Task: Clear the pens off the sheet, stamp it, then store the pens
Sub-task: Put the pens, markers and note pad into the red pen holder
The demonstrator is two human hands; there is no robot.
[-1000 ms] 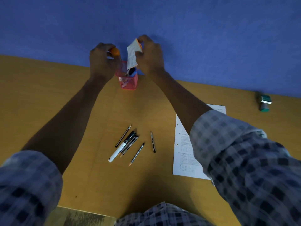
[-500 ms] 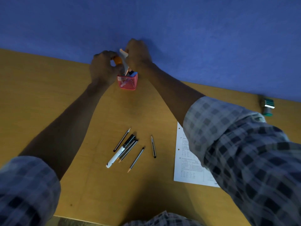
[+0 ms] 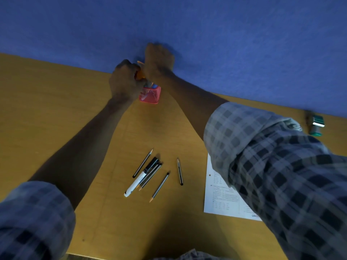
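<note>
Both hands are up at the far edge of the table (image 3: 56, 113), over the red mesh pen holder (image 3: 151, 95) that stands against the blue wall (image 3: 206, 34). Left hand (image 3: 124, 82) is fisted, fingers curled round an orange item (image 3: 139, 75), pressed close to the holder's left rim. Right hand (image 3: 158, 59) sits just above and behind the holder, knuckles toward the camera; its fingers are hidden behind the hand, so cannot tell if they grip anything or how wide they are. A thin pale-orange edge (image 3: 139, 62) pokes out between the two hands, too small to identify. A bit of blue and grey stuff shows in the holder's mouth, unclear what. Pens not stored: they lie loose on the table mid-frame, well apart from the holder. White marker with black cap (image 3: 141, 177) lies diagonal, two dark pencils (image 3: 150, 176) right alongside it and touching or nearly so, one pencil (image 3: 143, 163) just left of the marker, one pencil (image 3: 160, 186) to the right, one more pencil (image 3: 179, 171) further right, nearly upright in the frame. Printed sheet (image 3: 221, 199) lies flat to the right of the pens, no pens on its visible part, partly covered by the right plaid sleeve (image 3: 281, 175). Green stamp (image 3: 316, 125) stands at the far right by the wall, well apart from the sheet. Left plaid sleeve (image 3: 33, 222) bottom left.
</note>
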